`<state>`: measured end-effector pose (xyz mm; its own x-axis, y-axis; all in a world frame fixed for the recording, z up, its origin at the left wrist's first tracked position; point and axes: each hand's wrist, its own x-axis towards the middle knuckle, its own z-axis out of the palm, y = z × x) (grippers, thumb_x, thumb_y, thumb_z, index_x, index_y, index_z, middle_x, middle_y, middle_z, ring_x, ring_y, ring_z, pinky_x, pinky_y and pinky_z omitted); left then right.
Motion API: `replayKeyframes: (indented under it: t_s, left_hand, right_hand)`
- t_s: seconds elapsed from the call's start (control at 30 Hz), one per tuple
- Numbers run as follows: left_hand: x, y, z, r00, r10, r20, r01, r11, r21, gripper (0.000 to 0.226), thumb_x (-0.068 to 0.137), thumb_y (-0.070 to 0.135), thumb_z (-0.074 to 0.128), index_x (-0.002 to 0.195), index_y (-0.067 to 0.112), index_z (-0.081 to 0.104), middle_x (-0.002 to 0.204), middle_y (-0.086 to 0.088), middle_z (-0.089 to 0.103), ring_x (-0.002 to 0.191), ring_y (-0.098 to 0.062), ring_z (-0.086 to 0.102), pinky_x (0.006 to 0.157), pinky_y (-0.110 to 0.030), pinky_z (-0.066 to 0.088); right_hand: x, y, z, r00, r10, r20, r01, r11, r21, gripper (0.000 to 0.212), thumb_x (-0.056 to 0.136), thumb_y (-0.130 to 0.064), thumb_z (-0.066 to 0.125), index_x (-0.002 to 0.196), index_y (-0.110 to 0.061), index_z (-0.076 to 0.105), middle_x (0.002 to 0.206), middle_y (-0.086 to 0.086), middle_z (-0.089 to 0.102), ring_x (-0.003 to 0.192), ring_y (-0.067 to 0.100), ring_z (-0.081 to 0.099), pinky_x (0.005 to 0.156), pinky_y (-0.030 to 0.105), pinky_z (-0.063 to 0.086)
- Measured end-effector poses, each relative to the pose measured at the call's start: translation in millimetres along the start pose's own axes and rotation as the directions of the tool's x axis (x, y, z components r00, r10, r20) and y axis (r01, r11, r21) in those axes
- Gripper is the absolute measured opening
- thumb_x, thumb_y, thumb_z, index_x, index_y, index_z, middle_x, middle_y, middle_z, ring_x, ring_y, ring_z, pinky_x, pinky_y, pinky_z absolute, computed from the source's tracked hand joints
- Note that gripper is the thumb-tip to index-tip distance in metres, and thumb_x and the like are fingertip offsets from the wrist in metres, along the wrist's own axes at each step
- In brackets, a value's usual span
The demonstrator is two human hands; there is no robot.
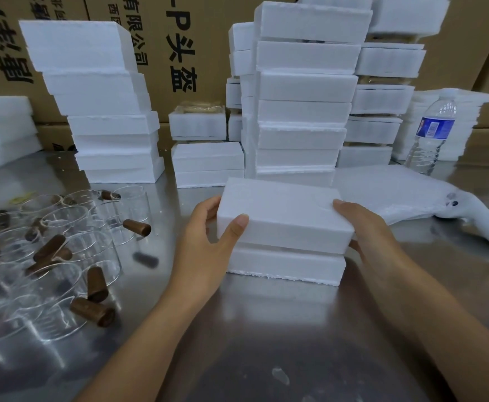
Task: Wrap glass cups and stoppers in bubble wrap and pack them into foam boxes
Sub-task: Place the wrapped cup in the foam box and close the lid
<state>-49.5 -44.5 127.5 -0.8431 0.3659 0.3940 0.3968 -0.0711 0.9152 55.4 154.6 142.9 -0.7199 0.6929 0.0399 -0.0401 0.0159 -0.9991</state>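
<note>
Two hands are held at the ends of a white foam lid near the middle of the steel table. The left hand is clasped on the lid's left end, its thumb laid on the top face and its fingers wrapped round the side. The right hand is clasped on the right end, thumb on top and fingers tucked beneath. The lid is held just above the lower foam box, slightly askew, with a narrow gap between them; what lies inside cannot be seen.

Toward the left edge, many clear glass cups are laid on their sides in a loose heap, with brown stoppers scattered on and among them. Along the far edge, stacks of foam boxes are piled high in front of printed cardboard cartons. Toward the right edge, a white padded sheet is spread flat, and a water bottle is stood upright behind it.
</note>
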Motion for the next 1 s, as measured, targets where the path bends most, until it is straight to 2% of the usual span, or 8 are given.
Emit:
replayKeyframes:
  t_s: [0.13,0.23,0.43,0.53,0.67,0.77,0.87,1.0]
  left_hand:
    - [0,1,-1,0.998,0.041,0.041,-0.042,0.999,0.020,0.057,0.070,0.055,0.057,0.124,0.053,0.040,0.101,0.055,0.048,0.102,0.032,0.041,0.078,0.007,0.031]
    - [-1,1,-1,0.998,0.049,0.050,-0.051,0.998,0.039,0.062,0.071,0.058,0.055,0.131,0.053,0.039,0.103,0.060,0.039,0.102,0.038,0.032,0.081,0.011,0.025]
    - [0,-2,-2,0.998,0.036,0.056,-0.038,0.998,0.046,0.062,0.074,0.056,0.055,0.134,0.049,0.042,0.118,0.048,0.040,0.123,0.016,0.036,0.090,0.007,0.025]
    - [0,-3,-1,0.998,0.018,0.057,-0.021,0.999,0.036,0.061,0.074,0.056,0.054,0.133,0.048,0.043,0.118,0.047,0.041,0.122,0.014,0.037,0.087,0.008,0.027]
    - [2,-4,-1,0.997,-0.013,0.080,0.009,0.999,0.042,0.054,0.076,0.055,0.052,0.128,0.050,0.041,0.116,0.046,0.039,0.120,0.010,0.037,0.079,0.008,0.029]
    - [4,-5,0,0.995,-0.027,0.091,0.023,0.999,0.046,0.050,0.077,0.055,0.050,0.125,0.050,0.043,0.123,0.038,0.044,0.126,0.002,0.039,0.083,0.006,0.031]
    - [7,-5,1,0.995,-0.030,0.092,0.025,0.998,0.051,0.040,0.077,0.057,0.049,0.117,0.054,0.044,0.129,0.027,0.050,0.128,-0.010,0.044,0.087,0.005,0.032]
    - [10,-7,2,0.995,-0.032,0.096,0.024,0.997,0.080,0.039,0.078,0.058,0.048,0.116,0.053,0.045,0.132,-0.003,0.054,0.124,-0.032,0.045,0.095,-0.019,0.041]
  right_hand:
    - [0,3,-1,1.000,0.017,0.001,-0.017,1.000,0.001,0.019,0.085,-0.037,0.062,0.093,-0.021,0.068,0.105,0.002,0.071,0.102,0.023,0.064,0.101,0.044,0.044]
    - [-2,3,1,1.000,0.010,0.019,-0.010,1.000,0.022,0.024,0.086,-0.038,0.060,0.102,-0.021,0.067,0.108,0.002,0.071,0.104,0.023,0.064,0.102,0.044,0.043]
    - [-5,2,2,0.989,-0.066,0.131,0.070,0.997,-0.024,0.029,0.091,-0.043,0.054,0.114,-0.030,0.066,0.112,-0.008,0.070,0.109,0.025,0.063,0.105,0.049,0.040]
    - [-7,4,4,0.980,-0.068,0.184,0.074,0.997,-0.025,0.026,0.090,-0.042,0.056,0.112,-0.033,0.067,0.111,-0.013,0.070,0.105,0.010,0.065,0.101,0.037,0.043]
    - [-12,4,7,0.984,-0.093,0.153,0.106,0.991,-0.083,0.015,0.086,-0.052,0.055,0.095,-0.049,0.066,0.097,-0.032,0.067,0.088,-0.009,0.064,0.081,0.021,0.042]
    - [-13,2,10,0.991,-0.094,0.095,0.104,0.989,-0.108,0.015,0.087,-0.057,0.049,0.089,-0.049,0.061,0.085,-0.041,0.063,0.078,-0.019,0.059,0.073,0.016,0.038]
    - [-13,1,13,0.997,-0.066,0.052,0.072,0.990,-0.122,0.021,0.086,-0.061,0.047,0.096,-0.044,0.055,0.086,-0.033,0.061,0.074,-0.021,0.055,0.066,0.012,0.033]
    - [-13,2,12,0.999,-0.029,0.020,0.031,0.993,-0.111,0.033,0.085,-0.059,0.051,0.110,-0.038,0.051,0.097,-0.024,0.058,0.078,-0.011,0.056,0.063,0.015,0.036]
